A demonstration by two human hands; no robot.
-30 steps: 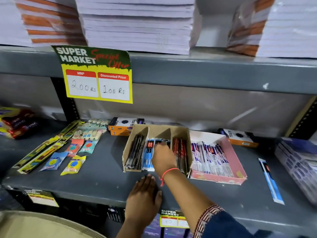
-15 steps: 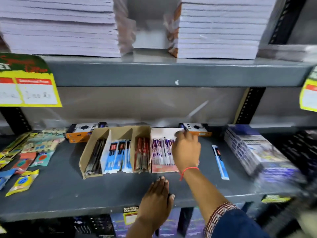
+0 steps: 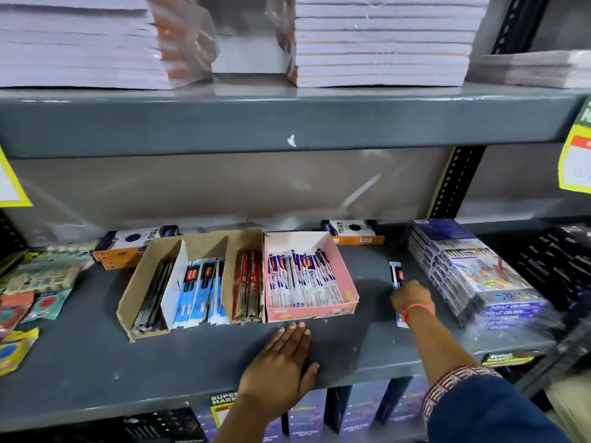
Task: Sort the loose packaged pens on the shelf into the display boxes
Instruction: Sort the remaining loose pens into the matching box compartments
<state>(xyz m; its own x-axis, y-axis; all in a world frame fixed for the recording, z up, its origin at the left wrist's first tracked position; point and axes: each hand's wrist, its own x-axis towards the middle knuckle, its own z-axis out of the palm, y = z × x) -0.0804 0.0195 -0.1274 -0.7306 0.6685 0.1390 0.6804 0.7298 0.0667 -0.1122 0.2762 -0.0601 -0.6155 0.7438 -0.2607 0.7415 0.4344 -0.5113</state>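
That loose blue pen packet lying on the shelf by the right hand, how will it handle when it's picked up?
The blue pen packet looks thin and flat, so probably light. Its glossy wrapper may be slippery and flex around the pen. Lying flat, it seems unlikely to roll.

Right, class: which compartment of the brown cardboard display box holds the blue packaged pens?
The middle compartment: its packs are blue and white, between black packs on its left and red packs on its right.
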